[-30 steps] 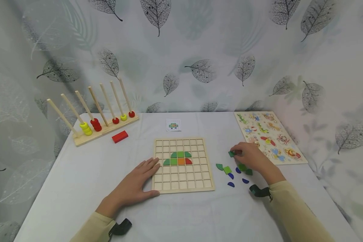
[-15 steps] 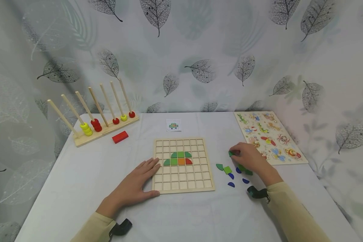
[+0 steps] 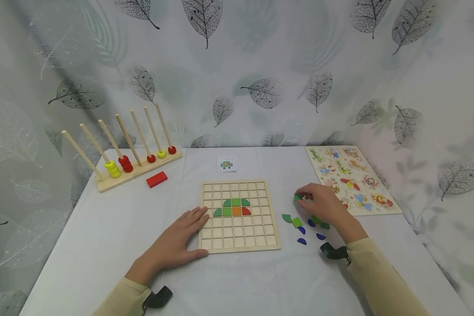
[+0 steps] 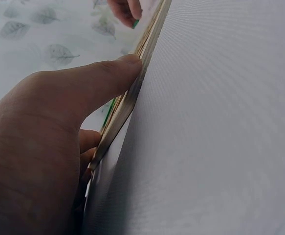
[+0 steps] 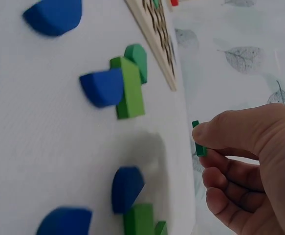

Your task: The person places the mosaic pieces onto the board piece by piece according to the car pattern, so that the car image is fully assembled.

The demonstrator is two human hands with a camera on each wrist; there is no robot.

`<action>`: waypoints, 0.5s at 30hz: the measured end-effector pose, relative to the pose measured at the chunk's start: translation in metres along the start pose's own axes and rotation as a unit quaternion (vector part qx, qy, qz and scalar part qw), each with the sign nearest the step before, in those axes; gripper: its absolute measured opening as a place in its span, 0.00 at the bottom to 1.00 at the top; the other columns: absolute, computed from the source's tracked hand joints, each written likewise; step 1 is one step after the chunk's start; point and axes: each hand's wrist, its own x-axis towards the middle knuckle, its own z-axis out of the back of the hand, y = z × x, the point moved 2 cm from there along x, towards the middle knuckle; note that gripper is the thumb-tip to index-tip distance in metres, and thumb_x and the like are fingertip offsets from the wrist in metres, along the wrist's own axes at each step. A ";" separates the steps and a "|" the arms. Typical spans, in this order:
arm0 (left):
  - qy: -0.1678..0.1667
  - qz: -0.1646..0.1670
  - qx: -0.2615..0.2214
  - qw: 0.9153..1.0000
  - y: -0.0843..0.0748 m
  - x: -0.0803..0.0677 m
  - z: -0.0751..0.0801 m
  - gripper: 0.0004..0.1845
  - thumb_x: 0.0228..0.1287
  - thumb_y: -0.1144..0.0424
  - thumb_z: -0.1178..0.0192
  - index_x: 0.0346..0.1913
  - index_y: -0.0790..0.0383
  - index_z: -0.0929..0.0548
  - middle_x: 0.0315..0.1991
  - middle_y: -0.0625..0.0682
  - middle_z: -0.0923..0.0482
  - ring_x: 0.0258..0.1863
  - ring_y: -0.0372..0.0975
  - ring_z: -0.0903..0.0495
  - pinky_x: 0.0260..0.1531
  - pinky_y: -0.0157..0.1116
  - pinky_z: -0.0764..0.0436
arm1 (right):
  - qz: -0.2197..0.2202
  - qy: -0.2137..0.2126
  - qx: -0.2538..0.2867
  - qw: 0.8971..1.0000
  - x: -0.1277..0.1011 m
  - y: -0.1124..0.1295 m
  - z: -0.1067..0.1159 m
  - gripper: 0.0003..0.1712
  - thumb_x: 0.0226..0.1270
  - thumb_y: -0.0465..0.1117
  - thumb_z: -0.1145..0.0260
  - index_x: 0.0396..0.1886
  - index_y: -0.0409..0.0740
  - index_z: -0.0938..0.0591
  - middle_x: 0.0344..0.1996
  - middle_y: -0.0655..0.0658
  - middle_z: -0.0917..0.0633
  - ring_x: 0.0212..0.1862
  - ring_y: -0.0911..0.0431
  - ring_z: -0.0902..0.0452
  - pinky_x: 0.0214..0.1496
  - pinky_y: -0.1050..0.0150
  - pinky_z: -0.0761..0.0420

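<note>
In the head view, the left hand (image 3: 181, 235) lies with fingers extended over the left side of the pale wooden gridded board (image 3: 238, 241), thumb at its near corner. Green, orange and red flat pieces (image 3: 236, 211) sit in the middle cells; a sideways shove from that hand could slide the board and jog them. The right hand (image 3: 325, 205) pinches a small dark green flat block (image 3: 298, 197) to the right of the board, well apart from the cells. Near that hand are a light green square block (image 3: 296, 222), a green quarter-round block (image 3: 286, 217) and blue half-round blocks (image 3: 302, 241); a low sweep of the wrist could scatter them.

In the left wrist view, the thumb bears on the board's edge. Uneven pressure there might tip or twist it; whether the board lies quite flat, I cannot tell.

In the right wrist view, thumb and forefinger are clamped on the dark green block, which shows only a narrow side. So slim a hold could let it turn or slip, likely through a loosened fingertip, and its full outline is hidden, so a wrong orientation could go unnoticed.
</note>
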 end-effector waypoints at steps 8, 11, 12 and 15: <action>0.000 0.000 0.002 1.000 -0.001 0.000 0.000 0.52 0.67 0.32 0.32 0.84 0.60 0.33 0.87 0.51 0.43 0.86 0.47 0.47 0.83 0.51 0.44 | 0.045 -0.027 0.007 0.999 0.001 0.027 0.007 0.14 0.68 0.37 0.21 0.52 0.41 0.08 0.43 0.49 0.11 0.44 0.52 0.19 0.47 0.52 0.14; -0.001 -0.001 0.002 1.000 0.000 0.000 0.000 0.52 0.67 0.32 0.32 0.84 0.60 0.33 0.86 0.51 0.43 0.86 0.47 0.47 0.83 0.51 0.44 | 0.063 -0.033 0.011 0.997 0.003 0.033 0.006 0.14 0.67 0.36 0.21 0.51 0.41 0.08 0.42 0.49 0.11 0.43 0.52 0.19 0.46 0.53 0.14; -0.001 0.000 0.002 1.000 0.000 0.000 0.000 0.52 0.67 0.32 0.32 0.84 0.60 0.33 0.87 0.51 0.43 0.86 0.47 0.47 0.83 0.51 0.44 | 0.067 -0.034 0.012 0.997 0.003 0.034 0.005 0.14 0.67 0.36 0.21 0.51 0.41 0.08 0.42 0.49 0.11 0.43 0.53 0.19 0.46 0.54 0.15; 0.000 0.000 0.003 1.000 0.000 0.000 -0.001 0.52 0.67 0.32 0.32 0.84 0.60 0.33 0.86 0.51 0.43 0.86 0.47 0.47 0.83 0.51 0.43 | 0.076 -0.036 0.016 0.996 0.004 0.039 0.004 0.14 0.67 0.35 0.20 0.51 0.40 0.08 0.41 0.49 0.11 0.42 0.53 0.19 0.45 0.54 0.15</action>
